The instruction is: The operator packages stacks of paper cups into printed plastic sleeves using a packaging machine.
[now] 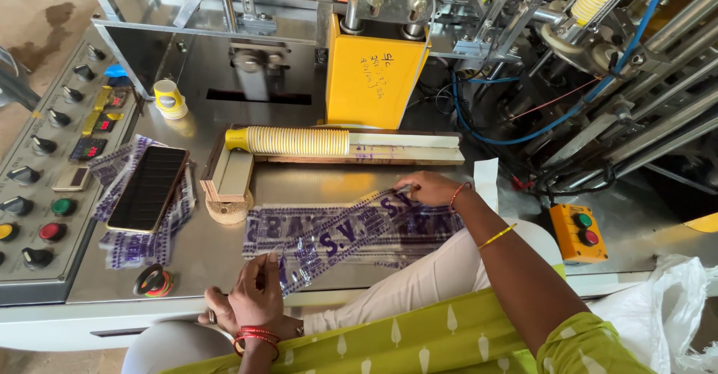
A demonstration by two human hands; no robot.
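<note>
My left hand pinches the near end of a clear plastic sleeve bag with purple printing. My right hand grips the sleeve's far end, so it stretches slantwise above the steel worktop. More printed sleeves lie flat beneath it. A long stack of nested yellow-and-white paper cups lies on its side in a wooden trough just beyond my right hand.
A black phone rests on other sleeves at left, beside a control panel with knobs and buttons. One upturned cup, a tape roll, a yellow machine housing and a small yellow button box stand around.
</note>
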